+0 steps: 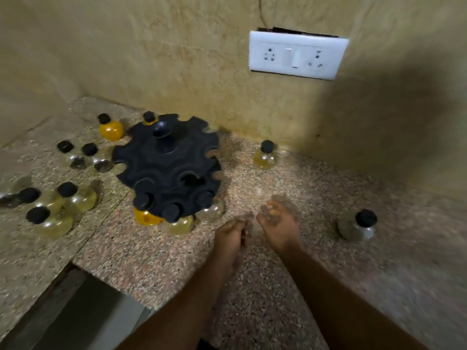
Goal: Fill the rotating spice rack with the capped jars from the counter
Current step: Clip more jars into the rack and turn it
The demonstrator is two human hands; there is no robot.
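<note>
Capped jars, round-bodied glass with black screw caps, are in neither hand as far as can be made out.

Left hand: fingers straight and close together, tips toward the rack, low over the counter, nothing in them. Right hand: fingers loosely curled, but motion blur and a greyish smear lie across the tips. Whether they are clamped on anything cannot be told. The hands are just beside each other, near the rack's front edge.

Black plastic rotating spice rack, a scalloped disc with a central knob, stands near the wall. Filled at the front rim, side by side: deep orange jar, pale yellow jar, clear jar. A small yellow jar sits at the back rim; whether it is seated in a slot cannot be told. The notches in view round the sides stand empty.

Judgement: the task is early, and the step in hand is the reach for the next jar. Loose to the right are a yellowish jar by the wall and a grey-filled jar, well apart. Loose to the left are an orange jar, two clear jars and a cluster of pale yellow jars. The next move calls for a grip round a jar's body, then sliding its neck into an empty notch, probably after turning the rack.

Surface: speckled pink-grey granite counter. Room: beige marbled wall tiles, a white switch-and-socket plate, and a grey surface below the counter's edge at lower left.
</note>
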